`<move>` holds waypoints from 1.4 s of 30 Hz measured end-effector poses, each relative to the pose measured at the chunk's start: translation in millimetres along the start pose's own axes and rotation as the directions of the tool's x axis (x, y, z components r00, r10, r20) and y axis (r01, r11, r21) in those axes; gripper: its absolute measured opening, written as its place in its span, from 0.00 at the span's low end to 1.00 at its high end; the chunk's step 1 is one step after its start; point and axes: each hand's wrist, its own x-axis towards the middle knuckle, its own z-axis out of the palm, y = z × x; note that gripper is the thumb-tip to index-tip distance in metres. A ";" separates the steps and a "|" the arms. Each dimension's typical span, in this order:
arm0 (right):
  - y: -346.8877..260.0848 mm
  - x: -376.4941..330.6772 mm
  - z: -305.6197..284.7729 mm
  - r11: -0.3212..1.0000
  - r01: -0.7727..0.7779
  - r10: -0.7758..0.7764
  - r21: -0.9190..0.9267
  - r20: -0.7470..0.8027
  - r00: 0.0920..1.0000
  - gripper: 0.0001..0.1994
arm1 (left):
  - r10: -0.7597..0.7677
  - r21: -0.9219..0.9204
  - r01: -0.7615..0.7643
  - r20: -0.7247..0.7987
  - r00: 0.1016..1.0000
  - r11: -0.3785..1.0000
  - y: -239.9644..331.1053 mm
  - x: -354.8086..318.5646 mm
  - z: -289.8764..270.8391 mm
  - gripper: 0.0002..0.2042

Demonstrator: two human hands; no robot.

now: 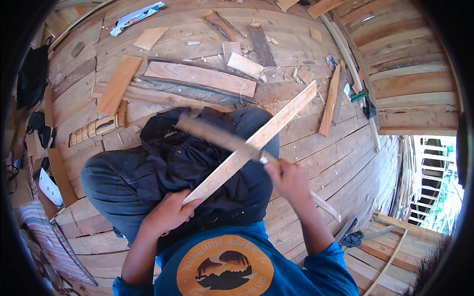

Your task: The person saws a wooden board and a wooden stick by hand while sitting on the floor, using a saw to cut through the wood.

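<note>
My left hand (171,211) is closed around the lower end of a long, pale wooden strip (284,116). The strip slants up and to the right across my lap. In my right hand (289,180) is a machete (215,137), gripped just behind a shiny collar. Its broad brownish blade is smeared by motion, points up-left and crosses over the middle of the strip. Whether the edge touches the wood I cannot tell. Beneath both lies a bunched dark cloth (182,160) over my crossed legs.
Boards and offcuts, among them a pinkish plank (202,79) and an orange-brown board (119,84), lie ahead on the plank floor (316,163). A narrow board (330,101) lies at right. One pale stick (327,206) shows beside my right forearm. Cardboard (60,177) stands at left.
</note>
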 end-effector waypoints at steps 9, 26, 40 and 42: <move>-24.1 -11.1 -4.0 0.986 0.100 -0.093 -0.131 0.057 0.994 0.28 | 0.064 0.052 -0.064 0.004 0.998 0.997 -8.0 3.9 0.3 0.14; 5.2 16.9 -9.2 0.977 0.011 -0.026 -0.212 -0.064 0.998 0.28 | 0.123 0.049 -0.121 -0.037 0.992 0.991 -10.6 6.5 5.3 0.13; -31.3 15.8 -13.9 0.975 0.011 -0.006 -0.224 0.023 1.000 0.28 | 0.137 0.060 -0.133 -0.066 0.988 0.989 -15.4 6.7 6.8 0.14; -40.9 10.9 -8.1 0.970 0.110 -0.097 -0.218 0.071 0.993 0.27 | 0.059 0.008 -0.058 -0.057 0.997 0.998 -9.6 -0.4 4.3 0.14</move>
